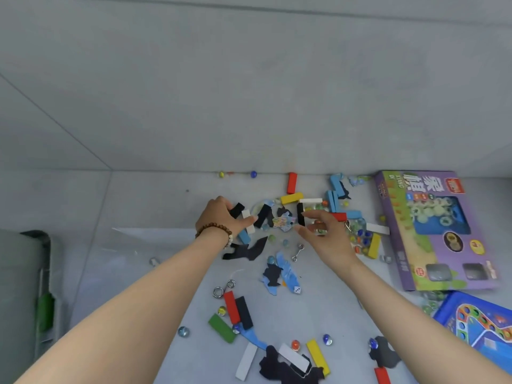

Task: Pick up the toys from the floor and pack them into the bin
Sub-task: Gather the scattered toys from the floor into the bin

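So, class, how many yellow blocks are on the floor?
3: the farthest yellow block; one beside the purple box; one at the bottom edge. More may be hidden.

On the purple game box (399, 217) we read only "XIANG", printed beside large Chinese characters that face away from us; its smaller labels blur.

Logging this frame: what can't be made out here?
Head view only.
- Left hand: its own back hides the fingers, so its grip on the black block is unclear.
- Blue game board: cut off by the right and bottom edges.
- Purple box: small print blurred.
- Clear shape at left: glare-streaked; cannot tell whether it is the bin.
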Motion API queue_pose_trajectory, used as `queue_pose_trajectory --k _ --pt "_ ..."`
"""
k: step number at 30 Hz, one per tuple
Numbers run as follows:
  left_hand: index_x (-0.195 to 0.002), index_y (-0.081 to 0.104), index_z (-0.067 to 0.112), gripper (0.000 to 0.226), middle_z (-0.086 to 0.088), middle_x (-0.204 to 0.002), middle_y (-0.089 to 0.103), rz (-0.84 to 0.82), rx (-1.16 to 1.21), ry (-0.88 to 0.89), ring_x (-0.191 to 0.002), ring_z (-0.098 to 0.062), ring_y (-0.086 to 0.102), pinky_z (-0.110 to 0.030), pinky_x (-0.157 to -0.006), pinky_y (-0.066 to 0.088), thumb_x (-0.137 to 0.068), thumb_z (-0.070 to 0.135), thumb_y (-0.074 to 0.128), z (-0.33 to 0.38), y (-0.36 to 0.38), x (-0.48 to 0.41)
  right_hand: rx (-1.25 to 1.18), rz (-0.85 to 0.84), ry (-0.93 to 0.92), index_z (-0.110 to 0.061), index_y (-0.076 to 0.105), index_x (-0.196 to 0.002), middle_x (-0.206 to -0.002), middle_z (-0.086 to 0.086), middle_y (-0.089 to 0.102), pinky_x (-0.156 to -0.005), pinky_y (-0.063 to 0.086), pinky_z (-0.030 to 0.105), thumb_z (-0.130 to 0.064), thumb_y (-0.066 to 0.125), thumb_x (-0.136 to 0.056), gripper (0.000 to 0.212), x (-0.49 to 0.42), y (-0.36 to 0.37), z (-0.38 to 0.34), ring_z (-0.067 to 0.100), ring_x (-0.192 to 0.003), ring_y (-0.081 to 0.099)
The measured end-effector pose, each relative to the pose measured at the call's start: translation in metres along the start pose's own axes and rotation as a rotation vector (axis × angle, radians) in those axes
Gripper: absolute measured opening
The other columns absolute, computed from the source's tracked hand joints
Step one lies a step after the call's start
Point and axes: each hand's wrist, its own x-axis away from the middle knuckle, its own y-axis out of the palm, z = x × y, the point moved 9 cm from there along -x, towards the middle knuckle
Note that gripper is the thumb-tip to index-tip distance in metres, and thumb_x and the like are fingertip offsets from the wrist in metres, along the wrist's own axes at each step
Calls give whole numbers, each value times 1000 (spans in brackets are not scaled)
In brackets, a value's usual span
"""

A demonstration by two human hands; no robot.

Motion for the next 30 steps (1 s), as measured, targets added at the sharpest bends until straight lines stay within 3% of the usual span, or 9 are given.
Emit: queue_pose_trajectory --k 3,8,11,15,19,25,27,30 --pt "-93 51 21 49 -1 -107 55 11 -25 -9 -91 -19 59 -37 -80 53 -66 55 75 1 1 -3 -10 -1 -5 -19 60 -114 -119 -5 57 -69 44 12 -27 70 -83 33 -1 1 2 13 -101 57" --pt "-96 57 17 41 -1 -104 61 3 -6 32 -93 -19 60 -36 -81 53 -70 43 76 9 4 -6 -34 9 -12 -19 61 -112 -118 -5 58 -71 44 12 -26 69 -84 30 -2 3 3 12 -101 56" --pt "-104 55 18 45 3 -102 56 -33 54 108 -92 -14 55 -28 -80 48 -72 42 76 11 8 -4 -48 11 -13 -21 62 -110 -116 -6 58 -70 44 11 -26 68 -85 27 -1 3 4 11 -97 57" --pt "-104 60 15 31 0 -104 61 -58 78 215 -92 -13 56 -20 -78 43 -78 27 73 5 7 -1 -71 -11 -19 -20 64 -107 -112 -6 60 -69 45 13 -25 69 -84 24 1 8 2 11 -95 58" --pt "-104 59 11 24 -5 -104 62 -43 -24 206 -88 -13 54 -25 -82 47 -84 23 67 3 5 0 -62 -41 -18 -21 64 -104 -110 -8 59 -67 44 12 -27 69 -84 22 3 23 -1 8 -92 58" --pt "-120 48 8 30 -8 -116 57 -4 -204 252 -105 -22 56 -31 -89 46 -93 22 53 13 -2 0 -35 -43 -27 -20 66 -103 -110 -5 60 -71 43 12 -28 70 -83 22 1 43 -13 7 -90 56" --pt "-129 45 8 36 -10 -121 55 -3 -126 245 -110 -24 54 -31 -93 44 -95 21 49 7 -6 -4 -37 -41 -35 -20 65 -107 -113 -4 59 -69 41 9 -28 71 -82 26 -1 48 -16 8 -91 55" --pt "-135 43 8 40 -14 -119 56 -92 370 112 -101 -23 57 -33 -94 47 -97 19 46 -10 -8 -7 28 -62 -88 -21 61 -114 -114 -5 55 -69 38 0 -26 72 -81 36 -6 53 -26 6 -92 52"
